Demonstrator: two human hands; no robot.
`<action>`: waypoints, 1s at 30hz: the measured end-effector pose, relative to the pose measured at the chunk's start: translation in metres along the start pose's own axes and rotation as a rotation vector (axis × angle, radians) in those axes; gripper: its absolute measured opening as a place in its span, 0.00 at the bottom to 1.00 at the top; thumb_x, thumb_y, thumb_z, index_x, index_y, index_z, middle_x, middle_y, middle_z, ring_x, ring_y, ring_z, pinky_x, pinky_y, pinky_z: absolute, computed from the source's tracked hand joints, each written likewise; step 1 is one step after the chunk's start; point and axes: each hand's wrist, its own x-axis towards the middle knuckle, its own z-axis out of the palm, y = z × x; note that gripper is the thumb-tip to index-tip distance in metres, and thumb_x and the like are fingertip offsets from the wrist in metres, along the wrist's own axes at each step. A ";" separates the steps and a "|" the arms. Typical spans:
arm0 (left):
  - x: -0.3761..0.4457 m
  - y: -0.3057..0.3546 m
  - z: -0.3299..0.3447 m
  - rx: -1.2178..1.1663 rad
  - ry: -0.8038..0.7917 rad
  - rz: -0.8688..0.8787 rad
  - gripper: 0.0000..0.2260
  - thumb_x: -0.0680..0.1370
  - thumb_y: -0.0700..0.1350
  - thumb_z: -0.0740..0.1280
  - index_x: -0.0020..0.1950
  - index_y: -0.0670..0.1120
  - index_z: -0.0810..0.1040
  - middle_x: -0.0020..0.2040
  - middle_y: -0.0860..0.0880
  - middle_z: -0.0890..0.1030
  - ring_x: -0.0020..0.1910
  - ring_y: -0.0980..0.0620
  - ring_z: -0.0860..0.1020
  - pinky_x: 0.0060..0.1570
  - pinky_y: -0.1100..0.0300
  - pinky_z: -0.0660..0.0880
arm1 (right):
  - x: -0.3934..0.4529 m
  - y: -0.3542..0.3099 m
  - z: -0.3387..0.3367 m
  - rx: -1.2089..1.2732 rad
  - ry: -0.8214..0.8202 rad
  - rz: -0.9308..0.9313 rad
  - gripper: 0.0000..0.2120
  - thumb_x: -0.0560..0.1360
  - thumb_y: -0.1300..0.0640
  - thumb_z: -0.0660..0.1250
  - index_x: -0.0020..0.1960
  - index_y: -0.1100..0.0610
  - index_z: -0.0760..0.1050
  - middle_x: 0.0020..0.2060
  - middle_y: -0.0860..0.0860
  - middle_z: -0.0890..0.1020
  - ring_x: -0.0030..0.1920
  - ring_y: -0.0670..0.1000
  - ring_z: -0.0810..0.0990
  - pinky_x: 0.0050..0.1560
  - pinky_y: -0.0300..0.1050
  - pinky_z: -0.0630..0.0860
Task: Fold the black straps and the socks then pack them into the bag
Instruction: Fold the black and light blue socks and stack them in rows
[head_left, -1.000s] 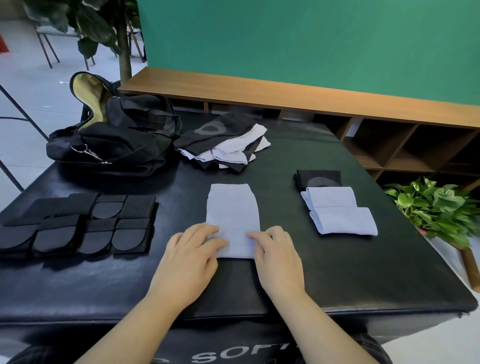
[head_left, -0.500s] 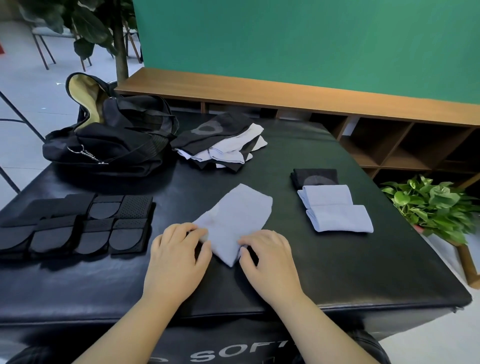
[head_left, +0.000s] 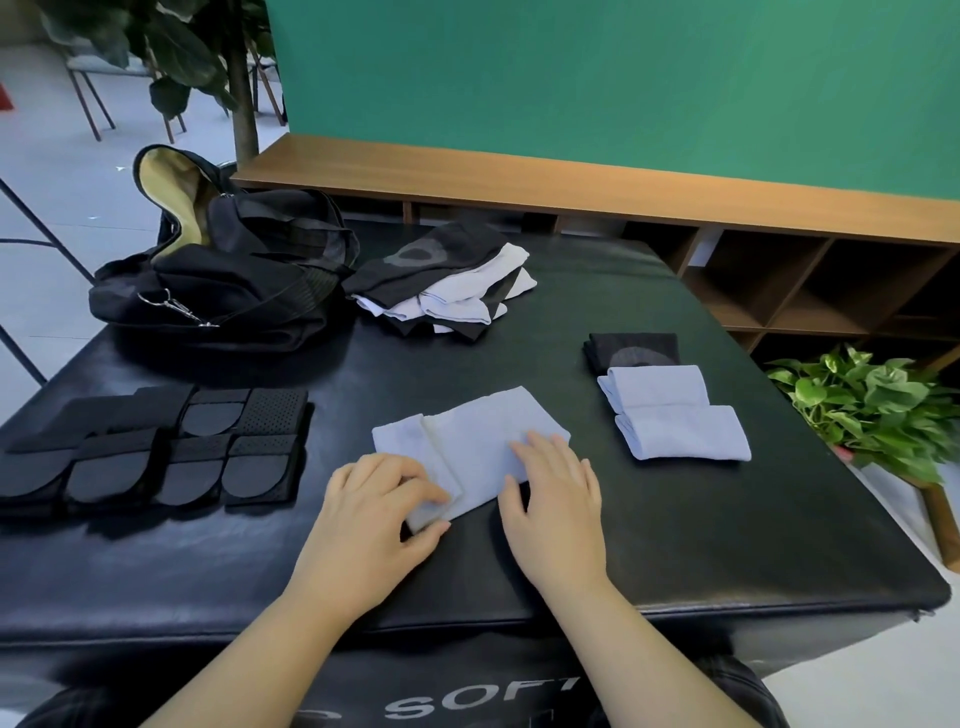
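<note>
Pale-blue sock (head_left: 483, 441) under right fingers (head_left: 545, 452), pinched by left hand (head_left: 374, 499).

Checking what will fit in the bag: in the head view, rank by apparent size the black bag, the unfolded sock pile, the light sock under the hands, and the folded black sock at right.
1. black bag
2. Unfolded sock pile and light sock: look alike, the sock nearer the camera, so unranked.
3. folded black sock

pale blue sock (head_left: 483, 441) lies folded, slanted on the mat, between black straps (head_left: 150, 447) and folded socks (head_left: 675, 421).
</note>
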 end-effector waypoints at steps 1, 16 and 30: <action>0.000 -0.001 0.001 0.005 0.004 0.006 0.09 0.72 0.57 0.61 0.45 0.58 0.80 0.45 0.61 0.72 0.48 0.59 0.68 0.51 0.62 0.60 | 0.001 0.001 0.000 -0.030 -0.028 0.022 0.19 0.79 0.52 0.55 0.69 0.48 0.68 0.72 0.41 0.64 0.75 0.44 0.53 0.74 0.47 0.43; 0.003 0.000 0.006 0.016 -0.039 -0.263 0.14 0.77 0.47 0.64 0.62 0.48 0.75 0.62 0.54 0.76 0.62 0.50 0.74 0.64 0.55 0.65 | -0.010 -0.002 -0.003 0.209 0.044 -0.202 0.14 0.73 0.54 0.56 0.46 0.54 0.80 0.41 0.42 0.82 0.46 0.43 0.74 0.48 0.31 0.68; 0.000 0.004 -0.003 -0.026 -0.163 -0.074 0.22 0.72 0.64 0.56 0.61 0.58 0.75 0.62 0.63 0.73 0.60 0.63 0.69 0.65 0.64 0.54 | 0.002 -0.002 -0.004 0.070 -0.063 0.074 0.21 0.79 0.52 0.56 0.71 0.49 0.64 0.75 0.46 0.57 0.74 0.47 0.55 0.71 0.42 0.50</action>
